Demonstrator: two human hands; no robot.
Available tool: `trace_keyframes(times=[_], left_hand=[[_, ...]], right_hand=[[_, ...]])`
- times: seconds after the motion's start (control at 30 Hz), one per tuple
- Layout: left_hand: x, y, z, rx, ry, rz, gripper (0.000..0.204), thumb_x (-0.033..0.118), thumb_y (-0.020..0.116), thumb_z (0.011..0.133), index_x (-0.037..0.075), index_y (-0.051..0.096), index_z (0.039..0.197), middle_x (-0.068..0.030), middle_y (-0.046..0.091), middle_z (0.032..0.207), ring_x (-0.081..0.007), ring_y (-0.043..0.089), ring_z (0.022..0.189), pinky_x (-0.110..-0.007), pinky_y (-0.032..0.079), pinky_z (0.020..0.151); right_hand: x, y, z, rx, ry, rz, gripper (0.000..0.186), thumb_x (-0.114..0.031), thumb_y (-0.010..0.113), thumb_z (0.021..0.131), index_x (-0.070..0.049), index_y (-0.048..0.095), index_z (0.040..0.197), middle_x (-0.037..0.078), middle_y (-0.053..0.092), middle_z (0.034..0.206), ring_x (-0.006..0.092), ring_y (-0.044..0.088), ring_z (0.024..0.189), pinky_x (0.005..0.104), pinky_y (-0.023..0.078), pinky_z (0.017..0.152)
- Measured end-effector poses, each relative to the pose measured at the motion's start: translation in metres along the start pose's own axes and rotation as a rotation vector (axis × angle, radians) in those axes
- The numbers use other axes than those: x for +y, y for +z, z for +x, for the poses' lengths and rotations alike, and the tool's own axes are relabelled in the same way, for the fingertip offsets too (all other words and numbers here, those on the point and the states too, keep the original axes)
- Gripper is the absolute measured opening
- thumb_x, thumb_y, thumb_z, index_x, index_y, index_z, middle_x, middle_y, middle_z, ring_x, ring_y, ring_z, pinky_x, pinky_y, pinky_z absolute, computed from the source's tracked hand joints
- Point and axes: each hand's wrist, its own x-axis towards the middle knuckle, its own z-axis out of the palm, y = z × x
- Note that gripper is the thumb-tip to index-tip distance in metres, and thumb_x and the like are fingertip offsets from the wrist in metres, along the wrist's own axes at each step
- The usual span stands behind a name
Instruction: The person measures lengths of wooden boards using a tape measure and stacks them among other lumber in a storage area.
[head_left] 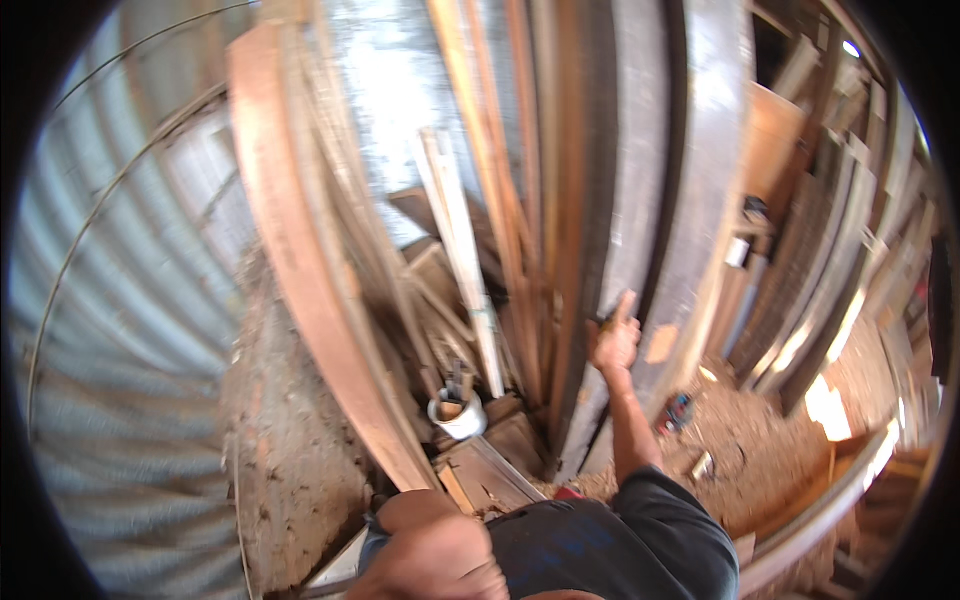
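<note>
My right hand (616, 342) grips the edge of a long grey board (630, 150) standing upright, with fingers curled at it. Beside it stands another dark grey plank (699, 170), bearing a pale patch low down. My left hand (445, 555) is blurred at the bottom, close to my body, fingers curled; whatever it holds, if anything, is hidden. A reddish wooden plank (300, 260) leans upright just above and left of it.
Corrugated metal (100, 330) lines the left. Thin pale strips (455, 230) lean beside a white bucket (455, 420) of offcuts. More boards (820, 280) line the right. A small tool (678, 413) lies on the debris-strewn floor (850, 380).
</note>
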Motion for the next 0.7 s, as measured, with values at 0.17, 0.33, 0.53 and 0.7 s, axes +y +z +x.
trace_keyframes(times=[0.17, 0.33, 0.53, 0.7], left_hand=[[-0.002, 0.009, -0.055, 0.087, -0.418, 0.417, 0.025, 0.030, 0.077, 0.078, 0.015, 0.062, 0.090, -0.0014, 0.054, 0.089, -0.0196, 0.055, 0.087, -0.038, 0.048, 0.071], [-0.028, -0.087, -0.108, -0.514, -0.702, 0.688, 0.055, 0.021, 0.080, 0.067, 0.012, 0.060, 0.117, -0.0144, 0.056, 0.116, -0.0299, 0.056, 0.105, -0.044, 0.048, 0.085], [-0.044, -0.212, -0.184, -0.609, -1.602, 1.124, 0.092, 0.029, 0.077, 0.077, 0.007, 0.023, 0.149, -0.0270, 0.021, 0.154, -0.0406, 0.020, 0.145, -0.054, 0.014, 0.120], [-0.070, -0.324, -0.216, -0.705, -1.607, 1.497, 0.108, 0.030, 0.082, 0.075, 0.004, 0.011, 0.152, -0.0252, 0.021, 0.153, -0.0395, 0.020, 0.144, -0.048, 0.019, 0.119]], right_hand=[[0.034, 0.008, 0.005, 0.079, -0.043, 0.021, 0.107, -0.028, 0.072, 0.082, -0.016, -0.004, 0.157, 0.026, 0.049, 0.114, 0.0439, 0.050, 0.107, 0.0497, 0.044, 0.092], [0.025, 0.009, 0.001, 0.070, -0.084, 0.084, 0.107, -0.028, 0.072, 0.081, -0.017, -0.003, 0.157, 0.025, 0.050, 0.110, 0.0443, 0.051, 0.104, 0.0509, 0.044, 0.091], [0.031, 0.008, 0.006, 0.083, -0.115, 0.086, 0.105, -0.029, 0.071, 0.081, -0.016, 0.000, 0.157, 0.025, 0.051, 0.107, 0.0432, 0.051, 0.103, 0.0496, 0.044, 0.091], [0.026, 0.011, 0.006, 0.111, -0.155, 0.090, 0.105, -0.032, 0.071, 0.082, -0.014, 0.001, 0.157, 0.026, 0.051, 0.104, 0.0439, 0.052, 0.101, 0.0491, 0.042, 0.092]])
